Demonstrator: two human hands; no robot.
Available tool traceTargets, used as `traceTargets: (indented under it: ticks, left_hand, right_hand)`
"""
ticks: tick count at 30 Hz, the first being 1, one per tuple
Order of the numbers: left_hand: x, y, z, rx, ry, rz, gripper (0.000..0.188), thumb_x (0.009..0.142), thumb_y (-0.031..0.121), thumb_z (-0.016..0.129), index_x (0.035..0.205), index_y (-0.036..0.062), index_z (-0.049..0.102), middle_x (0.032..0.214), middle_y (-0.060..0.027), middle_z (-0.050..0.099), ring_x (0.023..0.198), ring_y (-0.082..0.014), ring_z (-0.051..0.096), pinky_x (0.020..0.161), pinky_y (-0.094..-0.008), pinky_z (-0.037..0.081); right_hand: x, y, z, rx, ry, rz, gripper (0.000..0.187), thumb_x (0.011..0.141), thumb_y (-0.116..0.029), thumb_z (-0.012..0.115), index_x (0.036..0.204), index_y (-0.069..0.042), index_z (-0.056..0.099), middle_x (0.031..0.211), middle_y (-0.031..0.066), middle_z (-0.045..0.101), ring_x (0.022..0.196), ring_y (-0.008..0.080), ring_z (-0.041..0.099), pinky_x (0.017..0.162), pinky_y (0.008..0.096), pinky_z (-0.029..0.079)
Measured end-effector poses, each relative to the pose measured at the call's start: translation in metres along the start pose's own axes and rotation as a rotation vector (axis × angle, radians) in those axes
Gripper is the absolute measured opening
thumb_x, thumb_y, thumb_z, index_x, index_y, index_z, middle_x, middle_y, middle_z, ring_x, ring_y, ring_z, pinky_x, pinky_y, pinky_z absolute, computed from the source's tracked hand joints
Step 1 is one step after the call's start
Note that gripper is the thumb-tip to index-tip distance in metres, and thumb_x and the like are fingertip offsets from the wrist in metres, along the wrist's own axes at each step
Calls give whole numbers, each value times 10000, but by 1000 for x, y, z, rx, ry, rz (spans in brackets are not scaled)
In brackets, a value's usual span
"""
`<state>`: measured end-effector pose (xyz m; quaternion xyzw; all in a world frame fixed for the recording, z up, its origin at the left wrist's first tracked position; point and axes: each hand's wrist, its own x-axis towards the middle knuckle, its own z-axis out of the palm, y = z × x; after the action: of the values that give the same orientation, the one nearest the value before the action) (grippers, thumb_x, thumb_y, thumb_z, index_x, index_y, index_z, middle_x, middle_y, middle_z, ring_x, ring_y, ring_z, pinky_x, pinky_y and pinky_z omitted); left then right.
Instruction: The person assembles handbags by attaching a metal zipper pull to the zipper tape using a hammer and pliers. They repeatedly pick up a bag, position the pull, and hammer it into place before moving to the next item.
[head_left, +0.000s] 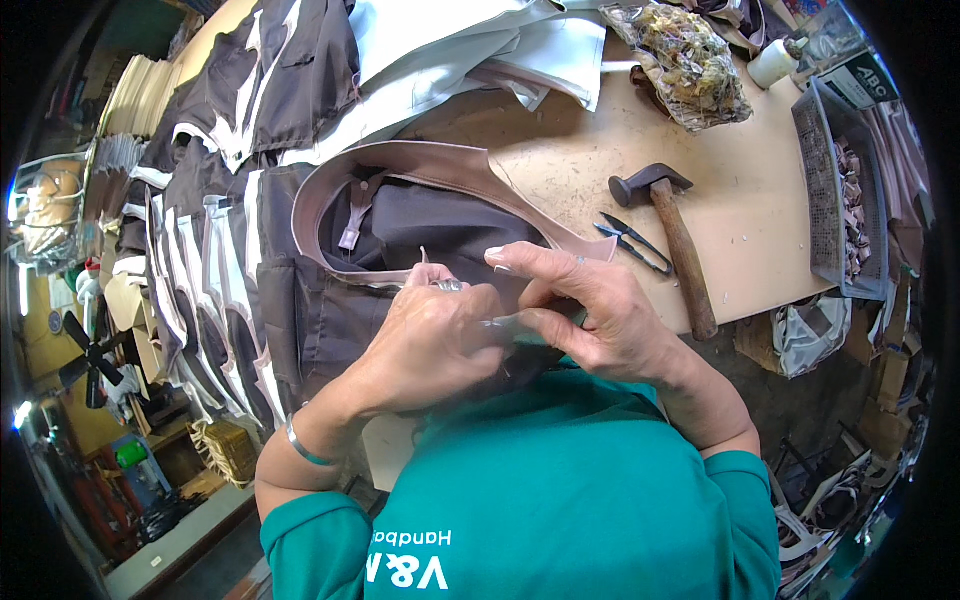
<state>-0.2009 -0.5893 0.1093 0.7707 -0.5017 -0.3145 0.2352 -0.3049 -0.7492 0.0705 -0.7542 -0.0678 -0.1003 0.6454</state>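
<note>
A dark brown fabric bag piece (455,215) lies in front of me, edged by a broad mauve leather-like band (390,155) that curves into a loop. Inside the loop hangs a zipper pull (350,238) on a mauve tab. My left hand (430,335) is closed, its fingers curled beside the band's near edge; what they grip is hidden. My right hand (605,315) faces it, index finger stretched toward the left, thumb and other fingers bent inward. Between the two hands there is a pale smear, too blurred to name.
Right of the bag lie small black-and-blue thread snips (635,243) and a wooden-handled hammer (675,240). Farther off are a bag of tangled scraps (685,65), a white bottle (775,62) and a grey plastic basket (825,190). Stacked brown-and-white pieces (215,270) cover the left.
</note>
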Motion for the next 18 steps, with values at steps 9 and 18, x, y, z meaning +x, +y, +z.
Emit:
traceTargets:
  ticks: [9, 18]
  left_hand:
    - [-1, -2, -4, -70, -61, 108, 231, 687, 200, 665, 835, 50, 571, 751, -114, 577, 736, -271, 572, 876, -386, 357]
    - [-2, -5, -7, -281, 19, -126, 200, 704, 168, 687, 800, 18, 594, 605, -129, 578, 539, -240, 580, 513, -297, 434]
  right_hand:
    - [-1, 0, -1, 23, -22, 31, 509, 716, 90, 587, 1198, -40, 485, 646, 44, 552, 579, 91, 526, 541, 230, 436]
    - [3, -1, -13, 24, -83, 113, 425, 748, 7, 590, 1157, -52, 491, 736, 108, 604, 658, 226, 615, 615, 323, 487]
